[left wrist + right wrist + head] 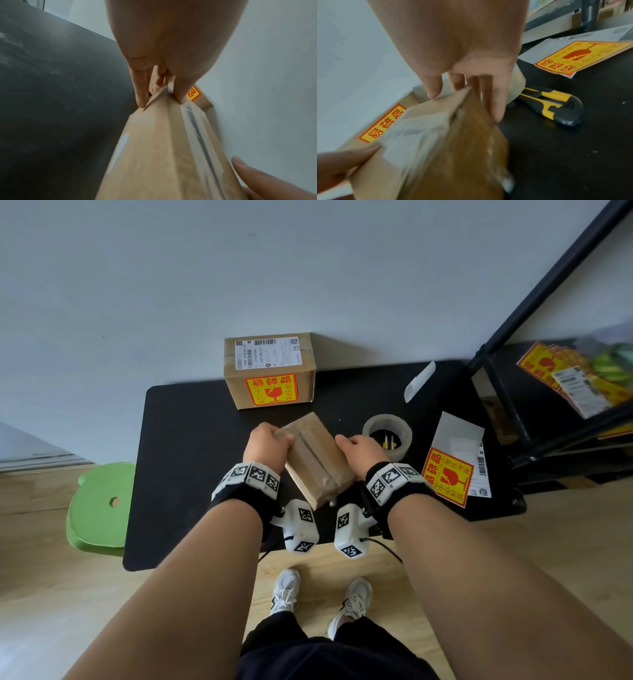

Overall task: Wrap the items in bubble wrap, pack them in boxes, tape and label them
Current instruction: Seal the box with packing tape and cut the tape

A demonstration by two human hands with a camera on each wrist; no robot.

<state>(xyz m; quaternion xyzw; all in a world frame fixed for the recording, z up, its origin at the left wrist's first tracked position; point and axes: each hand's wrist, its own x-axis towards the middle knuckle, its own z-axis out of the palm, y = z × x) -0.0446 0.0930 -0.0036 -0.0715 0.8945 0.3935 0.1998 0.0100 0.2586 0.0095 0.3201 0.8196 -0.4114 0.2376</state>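
A small brown cardboard box [317,460], taped along its top seam, is held tilted just above the black table [191,460]. My left hand [279,436] grips its far left corner, thumb on top and fingers [140,88] down the side. My right hand [346,443] holds the right edge, with its thumb over the top and fingers [494,97] along the side. The wrist views show the same box [163,148] [436,148] close up and blurred. A larger sealed box [270,371] with a shipping label and a yellow fragile sticker stands behind, against the wall.
A roll of clear tape [388,436] lies right of the hands, with a yellow-black utility knife [556,105] by it. A fragile sticker [447,475] and label sheets [459,436] lie at the right. A black rack [548,337] holds more stickers. A green stool [99,505] stands left.
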